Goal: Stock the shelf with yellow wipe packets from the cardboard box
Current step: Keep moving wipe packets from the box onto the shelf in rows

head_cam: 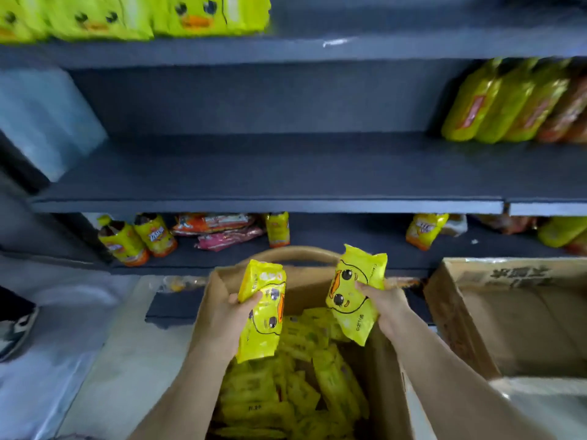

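Note:
My left hand (227, 322) grips a yellow wipe packet (265, 325) with a duck face, held upright above the open cardboard box (209, 300). My right hand (386, 304) grips a second yellow duck packet (349, 300) over the box's right side. Several more yellow packets (305, 385) lie piled inside the box. A row of the same duck packets (133, 17) stands on the top shelf at the upper left. The dark middle shelf (270, 173) is bare across its centre.
Yellow-green bags (502, 103) lean at the middle shelf's right end, a pale blue pack (41, 122) at its left. Snack bags (139, 238) sit on the lower shelf. A second open cardboard box (514, 315) stands at right. A shoe (16, 331) shows at left.

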The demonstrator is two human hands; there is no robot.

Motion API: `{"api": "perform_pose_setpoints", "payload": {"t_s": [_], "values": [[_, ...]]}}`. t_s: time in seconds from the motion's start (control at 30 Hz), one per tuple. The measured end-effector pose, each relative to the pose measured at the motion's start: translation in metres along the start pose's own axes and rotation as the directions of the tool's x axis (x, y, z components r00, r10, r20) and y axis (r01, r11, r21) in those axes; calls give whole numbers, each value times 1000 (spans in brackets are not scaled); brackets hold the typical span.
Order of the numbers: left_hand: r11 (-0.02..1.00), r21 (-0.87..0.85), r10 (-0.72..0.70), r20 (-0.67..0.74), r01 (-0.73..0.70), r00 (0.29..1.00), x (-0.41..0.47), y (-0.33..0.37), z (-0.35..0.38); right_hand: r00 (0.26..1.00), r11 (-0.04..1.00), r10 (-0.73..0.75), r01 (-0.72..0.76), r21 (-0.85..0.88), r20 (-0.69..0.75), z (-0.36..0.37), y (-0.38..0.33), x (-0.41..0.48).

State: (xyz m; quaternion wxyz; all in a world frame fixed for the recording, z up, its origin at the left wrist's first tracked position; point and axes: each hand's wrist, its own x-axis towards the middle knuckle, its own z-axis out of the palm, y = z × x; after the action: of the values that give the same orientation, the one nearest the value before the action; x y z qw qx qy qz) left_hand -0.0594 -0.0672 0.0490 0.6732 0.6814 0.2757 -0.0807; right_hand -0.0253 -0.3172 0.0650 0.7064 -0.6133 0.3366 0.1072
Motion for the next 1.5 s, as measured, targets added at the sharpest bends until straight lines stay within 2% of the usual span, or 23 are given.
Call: {"api": "perform_pose_setpoints", "payload": {"t_s": [0.13, 0.2, 0.3, 0.47, 0.63, 0.83, 1.07, 1.27, 1.5], "values": [[977, 106, 192, -79, -183, 978, -52, 82, 10, 980, 984, -178, 177, 28, 88, -17, -79, -39], [951, 136, 294, -121, -278, 948, -74, 122, 14, 957, 968, -252, 249, 41, 141, -25, -113, -58], [886, 273, 425, -154, -375, 892, -93, 173, 13, 917, 928, -372, 371, 37, 142, -31, -155, -80], [743, 437, 590, -73, -506, 804, -120, 265, 15, 807, 814, -577, 580, 16, 126, -32, -224, -113], [579, 524, 707, 59, -625, 704, -114, 346, 26, 717, 716, -689, 696, -52, 105, -23, -280, -121], [352, 685, 736, 218, -637, 641, -80, 455, 61, 650, 647, -759, 760, -67, 48, -5, -350, -111], [166, 717, 715, 385, -677, 583, 10, 561, 109, 640, 640, -768, 768, 30, 9, 45, -429, -60], [18, 701, 658, 528, -712, 536, 110, 604, 139, 627, 626, -779, 779, 42, -20, 82, -473, -1], [-97, 678, 574, 636, -728, 516, 206, 626, 169, 626, 623, -780, 779, -71, 30, 118, -498, 66]]}}
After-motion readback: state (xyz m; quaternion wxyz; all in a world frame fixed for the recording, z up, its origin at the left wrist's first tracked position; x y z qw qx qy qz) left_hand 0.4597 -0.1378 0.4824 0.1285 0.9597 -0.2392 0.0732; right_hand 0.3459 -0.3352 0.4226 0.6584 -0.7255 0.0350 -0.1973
